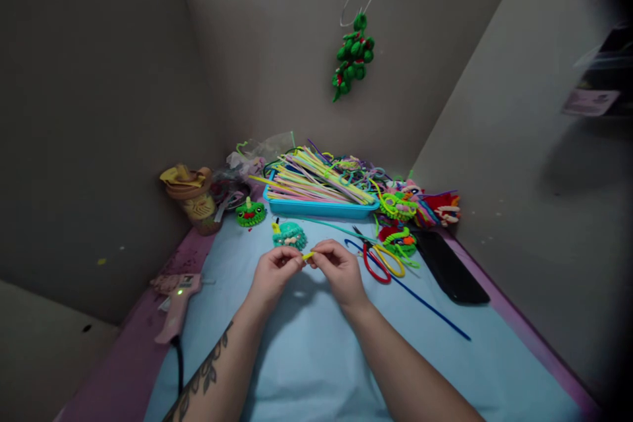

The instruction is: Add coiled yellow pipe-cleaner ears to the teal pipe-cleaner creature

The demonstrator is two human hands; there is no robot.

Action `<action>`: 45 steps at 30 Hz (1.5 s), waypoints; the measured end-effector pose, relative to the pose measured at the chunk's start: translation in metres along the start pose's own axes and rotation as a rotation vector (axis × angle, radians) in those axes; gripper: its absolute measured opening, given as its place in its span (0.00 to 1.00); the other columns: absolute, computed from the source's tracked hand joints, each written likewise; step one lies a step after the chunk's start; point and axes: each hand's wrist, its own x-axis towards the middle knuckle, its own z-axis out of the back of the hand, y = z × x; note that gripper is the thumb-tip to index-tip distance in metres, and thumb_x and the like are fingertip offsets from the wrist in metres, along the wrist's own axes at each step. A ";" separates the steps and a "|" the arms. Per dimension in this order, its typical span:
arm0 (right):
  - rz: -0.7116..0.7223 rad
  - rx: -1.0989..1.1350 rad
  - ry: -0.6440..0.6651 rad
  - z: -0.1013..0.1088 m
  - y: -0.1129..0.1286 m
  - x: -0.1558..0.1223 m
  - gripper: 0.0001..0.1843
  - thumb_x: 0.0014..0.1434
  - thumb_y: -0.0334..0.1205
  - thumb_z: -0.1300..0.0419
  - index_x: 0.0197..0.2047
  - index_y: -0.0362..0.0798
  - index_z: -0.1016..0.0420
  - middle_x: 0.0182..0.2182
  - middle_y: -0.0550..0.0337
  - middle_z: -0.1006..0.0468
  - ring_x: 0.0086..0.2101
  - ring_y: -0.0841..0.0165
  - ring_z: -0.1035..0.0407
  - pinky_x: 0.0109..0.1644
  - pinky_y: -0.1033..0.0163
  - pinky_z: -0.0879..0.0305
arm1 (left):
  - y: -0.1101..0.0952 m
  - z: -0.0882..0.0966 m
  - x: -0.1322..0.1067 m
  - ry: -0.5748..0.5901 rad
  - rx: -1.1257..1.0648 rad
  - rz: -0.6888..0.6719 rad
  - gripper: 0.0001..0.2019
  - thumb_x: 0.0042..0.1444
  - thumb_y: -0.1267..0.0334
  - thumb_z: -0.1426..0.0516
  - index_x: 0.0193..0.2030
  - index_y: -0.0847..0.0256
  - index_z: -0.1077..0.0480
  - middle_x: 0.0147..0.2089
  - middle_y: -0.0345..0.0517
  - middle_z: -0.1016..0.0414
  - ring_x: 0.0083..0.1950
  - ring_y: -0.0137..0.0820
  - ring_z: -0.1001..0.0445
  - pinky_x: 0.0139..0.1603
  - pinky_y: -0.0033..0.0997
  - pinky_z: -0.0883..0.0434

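Yellow piece (307, 256), one, short: you are holding it above the blue sheet (316, 362), between your two hands. Left hand (275, 271): your thumb and forefinger are pinching one end. Right hand (341, 271): your thumb and forefinger are gripping the opposite end. Teal figure (291, 235): lying just beyond your fingers. Scissors (366, 260), red and yellow handles: lying near your right hand. Blue tray (321, 210): standing farther back, bearing pastel stems (321, 181). Pink glue gun (177, 310): resting at left, its light glowing.
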 end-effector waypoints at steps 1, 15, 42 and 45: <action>-0.022 -0.009 -0.012 0.000 0.000 0.000 0.01 0.52 0.35 0.38 0.30 0.48 0.26 0.27 0.62 0.29 0.26 0.71 0.32 0.32 0.64 0.33 | 0.001 0.000 0.000 -0.002 -0.007 0.020 0.07 0.42 0.62 0.36 0.25 0.63 0.27 0.24 0.40 0.26 0.28 0.27 0.31 0.32 0.26 0.35; -0.213 0.058 -0.073 -0.002 -0.005 0.001 0.09 0.48 0.42 0.34 0.29 0.46 0.27 0.22 0.63 0.24 0.23 0.71 0.29 0.29 0.65 0.31 | 0.004 0.000 0.000 0.038 -0.129 0.151 0.10 0.42 0.59 0.35 0.27 0.64 0.27 0.27 0.42 0.24 0.30 0.28 0.29 0.34 0.26 0.33; -0.205 -0.041 -0.089 0.000 -0.004 0.001 0.09 0.47 0.42 0.35 0.29 0.46 0.25 0.20 0.64 0.28 0.21 0.73 0.36 0.25 0.67 0.37 | 0.004 0.000 -0.001 0.017 -0.111 0.138 0.11 0.41 0.58 0.35 0.26 0.64 0.28 0.24 0.41 0.26 0.27 0.28 0.31 0.32 0.26 0.35; -0.202 -0.043 -0.086 0.000 -0.003 0.001 0.09 0.47 0.43 0.35 0.28 0.46 0.25 0.20 0.64 0.28 0.22 0.73 0.36 0.25 0.67 0.37 | 0.003 -0.001 -0.001 0.012 -0.096 0.140 0.11 0.41 0.58 0.35 0.26 0.63 0.28 0.24 0.41 0.27 0.27 0.28 0.31 0.31 0.26 0.35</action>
